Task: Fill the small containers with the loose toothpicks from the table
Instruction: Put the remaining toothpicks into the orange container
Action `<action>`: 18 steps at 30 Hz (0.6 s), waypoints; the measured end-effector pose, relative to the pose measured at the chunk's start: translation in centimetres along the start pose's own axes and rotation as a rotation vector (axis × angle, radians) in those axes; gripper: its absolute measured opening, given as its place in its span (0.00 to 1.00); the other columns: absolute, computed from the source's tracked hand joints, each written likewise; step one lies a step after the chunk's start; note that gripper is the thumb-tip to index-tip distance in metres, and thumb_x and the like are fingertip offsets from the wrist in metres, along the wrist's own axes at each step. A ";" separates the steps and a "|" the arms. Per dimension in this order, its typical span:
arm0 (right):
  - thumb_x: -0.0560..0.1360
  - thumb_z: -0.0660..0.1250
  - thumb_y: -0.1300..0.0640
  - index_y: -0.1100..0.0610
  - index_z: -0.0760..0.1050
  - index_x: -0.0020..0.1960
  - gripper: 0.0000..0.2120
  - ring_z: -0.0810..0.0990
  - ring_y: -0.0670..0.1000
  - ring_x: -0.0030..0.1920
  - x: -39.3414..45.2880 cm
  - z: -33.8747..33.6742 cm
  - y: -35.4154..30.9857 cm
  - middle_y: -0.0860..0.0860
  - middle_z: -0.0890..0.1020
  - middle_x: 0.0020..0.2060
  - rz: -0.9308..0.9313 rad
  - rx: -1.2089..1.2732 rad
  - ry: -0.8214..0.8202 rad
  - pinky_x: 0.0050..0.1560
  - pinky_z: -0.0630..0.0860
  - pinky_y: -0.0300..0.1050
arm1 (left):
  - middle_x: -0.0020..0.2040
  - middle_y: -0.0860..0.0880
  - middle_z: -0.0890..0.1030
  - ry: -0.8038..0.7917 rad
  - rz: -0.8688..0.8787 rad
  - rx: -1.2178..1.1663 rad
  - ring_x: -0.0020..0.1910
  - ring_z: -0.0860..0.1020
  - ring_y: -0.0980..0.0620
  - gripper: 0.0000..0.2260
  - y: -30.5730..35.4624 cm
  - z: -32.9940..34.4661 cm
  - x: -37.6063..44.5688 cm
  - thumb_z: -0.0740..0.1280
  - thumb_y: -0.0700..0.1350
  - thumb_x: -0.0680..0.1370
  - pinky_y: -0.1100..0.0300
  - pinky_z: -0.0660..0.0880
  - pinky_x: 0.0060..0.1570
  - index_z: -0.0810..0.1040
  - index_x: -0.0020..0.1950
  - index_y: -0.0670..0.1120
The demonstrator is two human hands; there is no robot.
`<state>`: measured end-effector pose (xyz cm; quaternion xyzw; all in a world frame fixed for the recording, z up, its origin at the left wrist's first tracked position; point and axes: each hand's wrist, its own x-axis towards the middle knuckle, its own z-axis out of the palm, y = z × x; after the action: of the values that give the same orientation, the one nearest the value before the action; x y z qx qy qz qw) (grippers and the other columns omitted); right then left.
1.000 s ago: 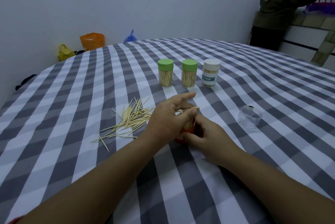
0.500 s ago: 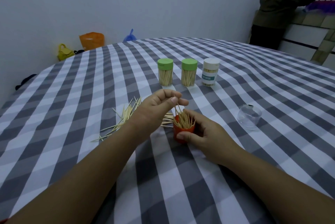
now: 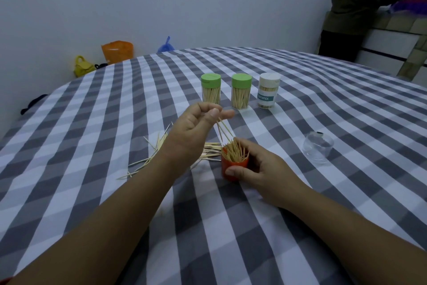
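While gripping toothpicks [image 3: 223,130], left hand [image 3: 196,127] aloft

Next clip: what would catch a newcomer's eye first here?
The orange cup, crammed with toothpicks, held by the right hand at the centre of the checked table. Just above, the left hand pinches a few toothpicks; loose ones lie scattered left.

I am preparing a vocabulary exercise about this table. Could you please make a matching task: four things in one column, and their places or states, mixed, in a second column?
Things:
1. orange cup
2. clear lid
3. white-capped jar
4. loose toothpicks

Places or states:
A. lying scattered on the cloth, beside the left hand
B. at the right end of the row of three
C. gripped by the right hand
D. alone on the cloth, far right

Pairs: 1-C, 2-D, 3-B, 4-A
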<state>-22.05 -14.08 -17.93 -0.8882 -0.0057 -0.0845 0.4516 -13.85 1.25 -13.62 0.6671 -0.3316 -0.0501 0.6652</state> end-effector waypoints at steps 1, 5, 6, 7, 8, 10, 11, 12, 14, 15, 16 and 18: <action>0.71 0.70 0.46 0.48 0.62 0.74 0.34 0.73 0.46 0.63 0.0 0.0 0.0 0.45 0.74 0.65 0.002 -0.004 -0.001 0.66 0.71 0.45 | 0.46 0.58 0.84 0.000 0.010 0.001 0.55 0.77 0.66 0.06 0.0 0.0 0.0 0.57 0.42 0.81 0.76 0.69 0.55 0.73 0.54 0.44; 0.71 0.70 0.46 0.48 0.62 0.73 0.33 0.73 0.45 0.62 -0.2 -0.1 0.0 0.44 0.74 0.63 -0.016 -0.012 0.007 0.64 0.71 0.43 | 0.42 0.56 0.85 -0.076 -0.037 0.057 0.51 0.79 0.67 0.03 -0.4 0.1 -0.2 0.60 0.41 0.80 0.77 0.70 0.49 0.74 0.51 0.45; 0.71 0.69 0.46 0.48 0.62 0.73 0.33 0.73 0.45 0.62 -0.2 -0.1 0.0 0.44 0.74 0.64 -0.016 -0.016 0.006 0.64 0.72 0.44 | 0.41 0.56 0.85 -0.095 -0.055 0.077 0.50 0.79 0.67 0.03 -0.6 0.1 -0.2 0.61 0.41 0.79 0.77 0.70 0.47 0.74 0.50 0.45; 0.71 0.69 0.46 0.47 0.62 0.73 0.33 0.72 0.45 0.62 -0.3 -0.1 -0.1 0.44 0.74 0.64 -0.014 -0.019 0.005 0.64 0.72 0.44 | 0.41 0.56 0.85 -0.104 -0.073 0.090 0.49 0.79 0.68 0.03 -0.6 0.0 -0.2 0.62 0.41 0.79 0.77 0.70 0.46 0.75 0.49 0.45; 0.71 0.69 0.45 0.47 0.62 0.73 0.33 0.73 0.45 0.62 -0.3 0.0 -0.1 0.44 0.74 0.63 -0.017 -0.020 0.006 0.63 0.72 0.43 | 0.41 0.56 0.85 -0.105 -0.094 0.099 0.48 0.79 0.68 0.03 -0.7 -0.2 -0.2 0.64 0.41 0.78 0.76 0.71 0.45 0.77 0.48 0.45; 0.70 0.69 0.45 0.46 0.63 0.72 0.33 0.73 0.44 0.61 -0.2 -0.1 -0.3 0.43 0.75 0.62 -0.028 -0.018 0.009 0.62 0.72 0.42 | 0.44 0.54 0.84 -0.115 -0.160 0.126 0.46 0.80 0.66 0.03 -0.9 -0.6 -0.1 0.67 0.42 0.76 0.73 0.74 0.43 0.80 0.47 0.45; 0.70 0.69 0.43 0.46 0.63 0.72 0.33 0.73 0.44 0.61 -0.2 -0.1 -0.3 0.43 0.75 0.62 -0.028 -0.017 0.007 0.62 0.73 0.42 | 0.45 0.53 0.83 -0.143 -0.205 0.149 0.46 0.81 0.63 0.04 -0.9 -0.7 0.0 0.68 0.43 0.75 0.71 0.75 0.43 0.81 0.47 0.44; 0.68 0.68 0.41 0.46 0.63 0.72 0.34 0.73 0.45 0.61 -0.2 -0.1 -0.4 0.43 0.75 0.62 -0.026 -0.018 0.001 0.62 0.73 0.42 | 0.46 0.52 0.83 -0.183 -0.241 0.195 0.46 0.81 0.60 0.05 -1.0 -0.9 0.0 0.70 0.44 0.74 0.68 0.77 0.45 0.82 0.46 0.44; 0.68 0.68 0.41 0.46 0.63 0.72 0.34 0.73 0.45 0.62 -0.2 -0.1 -0.3 0.44 0.74 0.63 -0.014 -0.016 -0.004 0.63 0.73 0.43 | 0.48 0.52 0.81 -0.270 -0.250 0.340 0.48 0.80 0.57 0.10 -0.8 -1.0 0.1 0.69 0.51 0.73 0.64 0.77 0.50 0.83 0.47 0.46; 0.69 0.69 0.43 0.46 0.64 0.72 0.33 0.73 0.44 0.62 -0.2 -0.1 -0.3 0.43 0.75 0.63 -0.013 -0.009 -0.002 0.64 0.72 0.44 | 0.49 0.53 0.80 -0.286 -0.242 0.390 0.50 0.79 0.57 0.12 -0.6 -1.1 0.2 0.67 0.55 0.73 0.64 0.76 0.51 0.83 0.48 0.49; 0.70 0.70 0.45 0.47 0.64 0.72 0.32 0.73 0.44 0.61 -0.2 -0.1 -0.2 0.43 0.75 0.62 -0.012 0.003 0.001 0.64 0.72 0.44 | 0.50 0.56 0.80 -0.277 -0.234 0.413 0.51 0.78 0.58 0.14 -0.4 -1.3 0.2 0.64 0.59 0.72 0.64 0.74 0.52 0.82 0.48 0.52; 0.71 0.71 0.48 0.48 0.65 0.72 0.32 0.74 0.44 0.62 -0.1 -0.2 -0.1 0.44 0.76 0.62 -0.006 0.021 0.006 0.65 0.71 0.45 | 0.56 0.58 0.78 -0.220 -0.230 0.416 0.56 0.75 0.61 0.13 -0.2 -2.1 0.4 0.61 0.61 0.72 0.65 0.70 0.55 0.79 0.51 0.59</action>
<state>-22.21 -14.14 -17.73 -0.8831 -0.0079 -0.0885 0.4607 -12.38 2.82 -13.47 0.8135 -0.3271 -0.1285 0.4633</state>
